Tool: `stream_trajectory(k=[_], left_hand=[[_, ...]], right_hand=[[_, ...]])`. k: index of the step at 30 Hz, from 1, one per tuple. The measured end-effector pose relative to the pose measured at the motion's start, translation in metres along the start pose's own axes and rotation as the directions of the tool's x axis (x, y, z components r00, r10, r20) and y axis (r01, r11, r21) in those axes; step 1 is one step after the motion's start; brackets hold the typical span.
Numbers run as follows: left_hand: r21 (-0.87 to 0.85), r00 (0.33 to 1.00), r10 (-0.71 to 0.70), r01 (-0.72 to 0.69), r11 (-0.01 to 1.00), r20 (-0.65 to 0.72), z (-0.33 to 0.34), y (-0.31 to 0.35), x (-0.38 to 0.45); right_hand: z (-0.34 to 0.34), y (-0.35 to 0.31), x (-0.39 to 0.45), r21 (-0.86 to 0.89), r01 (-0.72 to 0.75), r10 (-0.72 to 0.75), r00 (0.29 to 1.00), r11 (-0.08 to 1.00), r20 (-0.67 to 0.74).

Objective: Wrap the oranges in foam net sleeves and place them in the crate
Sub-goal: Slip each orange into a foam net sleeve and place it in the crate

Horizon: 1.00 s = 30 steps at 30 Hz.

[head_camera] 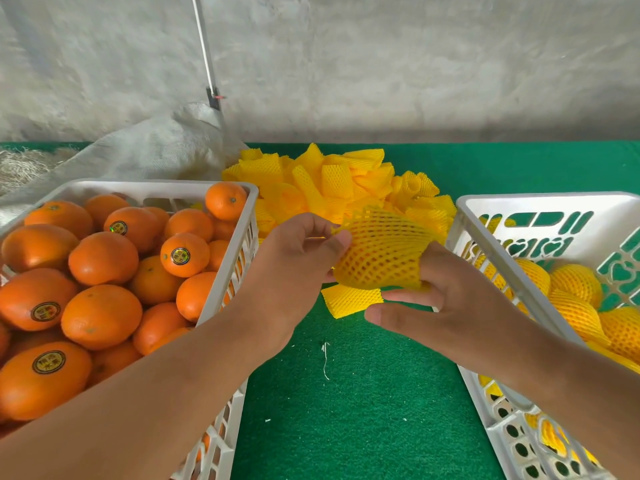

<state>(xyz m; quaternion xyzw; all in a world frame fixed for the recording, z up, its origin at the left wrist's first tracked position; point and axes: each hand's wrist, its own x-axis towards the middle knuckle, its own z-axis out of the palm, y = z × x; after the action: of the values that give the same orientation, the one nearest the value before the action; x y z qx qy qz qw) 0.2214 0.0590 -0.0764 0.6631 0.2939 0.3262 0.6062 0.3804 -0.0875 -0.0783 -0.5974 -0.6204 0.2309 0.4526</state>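
Between my hands a yellow foam net sleeve (382, 251) is stretched wide, above the green mat. My left hand (294, 268) pinches its left edge between thumb and fingers. My right hand (436, 299) grips its right lower edge, index finger and thumb extended underneath. Whether an orange sits inside the sleeve cannot be told. A white crate (221, 188) on the left is full of bare oranges (104, 258), several with stickers. On the right, another white crate (485, 202) holds several wrapped oranges (575, 282).
A heap of yellow foam sleeves (329, 181) lies at the back middle of the green mat (346, 393). One flat sleeve (349, 299) lies just below my hands. A grey sack (156, 147) slumps behind the left crate, against a concrete wall.
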Motion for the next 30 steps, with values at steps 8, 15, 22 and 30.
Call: stream_trajectory(k=[8,15,22,30], left_hand=[[-0.112,0.978,-0.206,0.204,0.973,-0.009,-0.002,0.003,0.002],[-0.161,0.968,-0.249,0.247,0.955,0.008,-0.008,0.001,0.009],[-0.193,0.965,-0.26,0.248,0.949,-0.04,-0.009,0.0,0.013],[-0.236,0.957,-0.288,0.284,0.929,0.016,-0.005,0.003,0.008]], right_hand=[[0.006,-0.003,0.003,-0.058,0.032,-0.027,0.996,0.998,0.082],[-0.001,-0.006,0.004,0.032,-0.094,0.093,0.995,0.995,0.027],[-0.006,-0.005,0.006,0.355,-0.116,0.131,0.991,0.928,-0.019],[-0.006,-0.005,0.001,0.151,-0.078,0.093,0.991,0.985,-0.097]])
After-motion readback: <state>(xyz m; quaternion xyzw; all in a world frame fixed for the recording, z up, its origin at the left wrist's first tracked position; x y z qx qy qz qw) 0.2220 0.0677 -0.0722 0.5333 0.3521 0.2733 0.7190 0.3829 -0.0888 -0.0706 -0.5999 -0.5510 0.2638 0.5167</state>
